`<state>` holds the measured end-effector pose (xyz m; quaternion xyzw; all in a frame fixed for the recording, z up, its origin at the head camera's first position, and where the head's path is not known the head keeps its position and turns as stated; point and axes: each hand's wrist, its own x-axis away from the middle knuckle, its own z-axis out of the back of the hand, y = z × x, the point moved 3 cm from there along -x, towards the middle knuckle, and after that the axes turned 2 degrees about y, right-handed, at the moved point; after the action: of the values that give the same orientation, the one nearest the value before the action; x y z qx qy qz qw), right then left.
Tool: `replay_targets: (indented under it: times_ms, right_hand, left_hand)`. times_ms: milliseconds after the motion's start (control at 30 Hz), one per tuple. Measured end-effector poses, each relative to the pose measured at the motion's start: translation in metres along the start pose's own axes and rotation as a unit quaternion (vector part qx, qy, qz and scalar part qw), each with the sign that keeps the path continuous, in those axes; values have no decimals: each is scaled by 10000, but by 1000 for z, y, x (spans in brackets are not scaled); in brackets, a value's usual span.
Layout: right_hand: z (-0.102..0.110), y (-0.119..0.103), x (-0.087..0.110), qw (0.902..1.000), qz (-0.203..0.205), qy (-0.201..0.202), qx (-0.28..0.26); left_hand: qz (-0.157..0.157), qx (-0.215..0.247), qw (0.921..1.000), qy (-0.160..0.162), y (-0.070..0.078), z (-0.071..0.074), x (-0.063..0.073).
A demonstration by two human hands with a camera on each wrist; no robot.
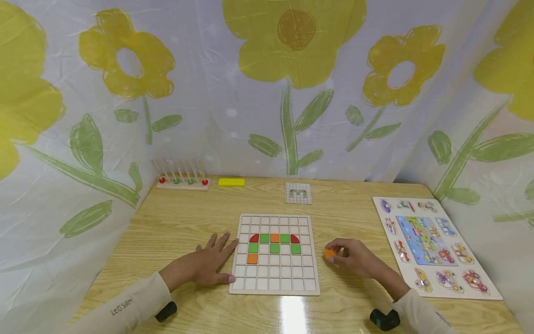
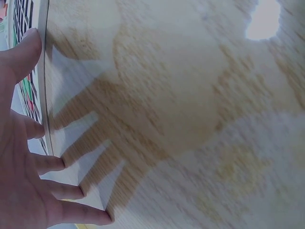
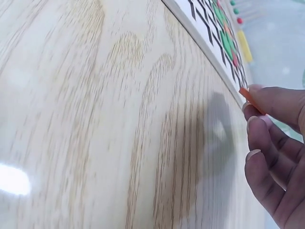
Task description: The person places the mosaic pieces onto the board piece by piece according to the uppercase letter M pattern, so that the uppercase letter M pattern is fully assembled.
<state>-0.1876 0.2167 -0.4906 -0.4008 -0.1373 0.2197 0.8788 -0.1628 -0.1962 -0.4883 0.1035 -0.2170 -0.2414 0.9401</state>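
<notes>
A white grid board (image 1: 276, 284) lies in the middle of the wooden table, bearing red quarter-round pieces, green squares and orange squares in its cells. My left hand (image 1: 210, 262) is spread flat at the board's left edge, its thumb and fingertips right at the rim. Just right of the board, my right hand (image 1: 354, 257) pinches an orange square tile (image 1: 329, 253) between thumb and fingers. In the right wrist view the orange tile (image 3: 252, 101) appears edge-on, above the tabletop. Behind the board lies a small pattern card (image 1: 298, 193) printed with a similar coloured arrangement.
A peg stand (image 1: 183, 183) with red and green beads is at the back left, beside a yellow block (image 1: 231, 183). On the right lies a picture puzzle board (image 1: 429, 278) with vehicle pieces. A flower-printed curtain (image 1: 200, 116) encloses the table's back and sides.
</notes>
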Motion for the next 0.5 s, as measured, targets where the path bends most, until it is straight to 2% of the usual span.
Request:
replay_targets:
  times_ms: [500]
  right_hand:
    - [-11,-9,-8,9998,132,-27,-159]
  left_hand:
    - [-67,-88,9999,17,0,0,0]
